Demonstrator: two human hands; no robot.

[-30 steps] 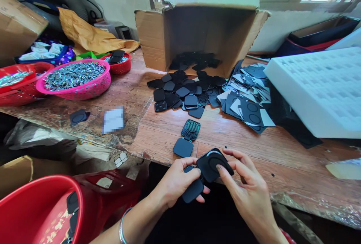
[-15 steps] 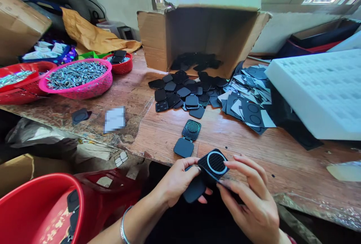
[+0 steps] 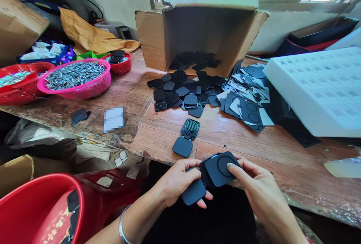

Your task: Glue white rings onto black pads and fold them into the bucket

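Note:
My left hand [image 3: 176, 180] is closed around a hinged black plastic piece [image 3: 194, 192], its thumb pressing on one square half. Between thumb and fingers of my right hand [image 3: 258, 184] is a thin black square sheet [image 3: 220, 170] with a ring mark. That sheet lies over the piece's other half and hides most of it; a pale edge shows beneath. Just beyond my left hand, a similar hinged piece lies unfolded on the table, with a smooth half [image 3: 182, 146] and a ribbed half [image 3: 190, 128].
A pile of black square pieces [image 3: 180, 91] spills from a cardboard box [image 3: 152, 41]. Ring-marked sheets [image 3: 249, 110] are heaped beside a white foam block [image 3: 318, 86]. A pink basket [image 3: 81, 90] of metal parts stands left; a red plastic stool or tub [image 3: 42, 187] is lower left.
My right hand has brought the ring-marked sheet over the half with the pale ring, covering it. The fingers now pinch the sheet's right side. My left hand has barely moved.

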